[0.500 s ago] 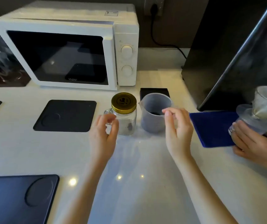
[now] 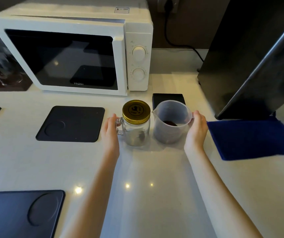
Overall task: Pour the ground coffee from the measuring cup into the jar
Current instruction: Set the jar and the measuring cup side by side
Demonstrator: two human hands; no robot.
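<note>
Left hand [image 2: 111, 130] is cupped against the handle side of the jar [image 2: 136, 133], fingers curled toward the glass handle, though whether it has truly closed on it cannot be told. Right hand [image 2: 196, 130] lies against the far side of the measuring cup [image 2: 171, 121] from the jar, thumb up at the rim; it looks like contact, not yet a firm hold. Both vessels stand upright on the bench [image 2: 155, 177], the cup just beside the jar, apart by a narrow gap.

The main hazard is the gold lid [image 2: 136, 110], still on the jar: tipping the cup now would dump the ground coffee [image 2: 170, 123] over the lid and bench. The lid likely has to come off first, and twisting it with a loose hold could slide the jar into the cup. The cup's spout faces the jar, which favours the pour, but the jar mouth looks narrow, so a fast tilt risks spill.

Room is good on the near side of the jar, where the bench is bare. Behind the jar the microwave [image 2: 79, 54] stands close; a black mat [image 2: 71, 123] lies beyond the left hand, and a blue cloth [image 2: 253, 138] beyond the cup.
</note>
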